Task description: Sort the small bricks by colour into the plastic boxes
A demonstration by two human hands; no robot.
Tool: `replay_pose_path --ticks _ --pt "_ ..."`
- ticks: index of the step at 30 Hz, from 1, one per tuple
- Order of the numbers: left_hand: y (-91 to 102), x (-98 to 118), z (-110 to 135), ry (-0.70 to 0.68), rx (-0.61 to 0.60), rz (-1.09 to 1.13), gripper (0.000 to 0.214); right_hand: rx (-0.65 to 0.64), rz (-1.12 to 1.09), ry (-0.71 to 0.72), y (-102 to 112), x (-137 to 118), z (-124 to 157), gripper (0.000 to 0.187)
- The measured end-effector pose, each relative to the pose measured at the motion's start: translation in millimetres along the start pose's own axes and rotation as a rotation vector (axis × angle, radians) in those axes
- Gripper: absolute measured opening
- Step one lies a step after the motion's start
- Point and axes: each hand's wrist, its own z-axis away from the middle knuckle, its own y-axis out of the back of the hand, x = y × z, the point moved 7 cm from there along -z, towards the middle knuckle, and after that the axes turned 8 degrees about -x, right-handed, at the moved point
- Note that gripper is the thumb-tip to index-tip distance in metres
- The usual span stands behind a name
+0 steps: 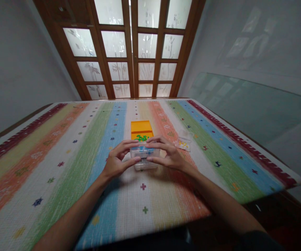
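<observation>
Between my two hands is a clear plastic box (145, 152) with blue pieces showing inside. My left hand (119, 157) grips its left side, fingers over the top edge and thumb along the front. On the right side my right hand (167, 151) holds it the same way. Another clear plastic part (145, 165) shows just under it; whether the two touch, I cannot tell. Right behind the hands, an orange case (140, 126) lies with its lid up, and small green pieces (141, 138) sit in its near half, partly hidden by my fingers.
A clear plastic bag (184, 144) with small yellow pieces lies to the right of my right hand. A striped, patterned cloth (69, 167) covers the table. Wooden doors with glass panes (132, 48) stand beyond the far edge, and a glass panel (244, 104) leans at the right wall.
</observation>
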Motion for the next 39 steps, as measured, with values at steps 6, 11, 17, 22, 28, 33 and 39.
replay_pose_path --ticks 6,11,17,22,28,33,39 --pt "-3.3 -4 5 -0.051 -0.07 -0.131 0.048 -0.11 -0.003 -0.058 4 9 1 0.056" --pt "-8.4 -12 8 -0.035 -0.121 -0.266 0.073 -0.237 0.018 -0.018 2 12 2 0.063" --pt "-13.5 -13 8 -0.032 -0.187 -0.386 0.061 -0.325 0.018 -0.046 -1 21 5 0.062" --pt "-12.9 -11 7 -0.055 -0.211 -0.395 0.058 -0.339 0.025 -0.028 -5 22 7 0.061" --pt "-13.2 -13 6 -0.053 -0.232 -0.369 0.053 -0.262 0.096 -0.077 18 23 2 0.076" --pt "-13.2 -17 8 -0.013 -0.228 -0.337 0.052 0.135 0.422 -0.385 115 62 27 0.079" --pt "-12.7 -18 8 0.02 -0.232 -0.302 0.052 0.018 0.506 -0.923 156 139 89 0.077"
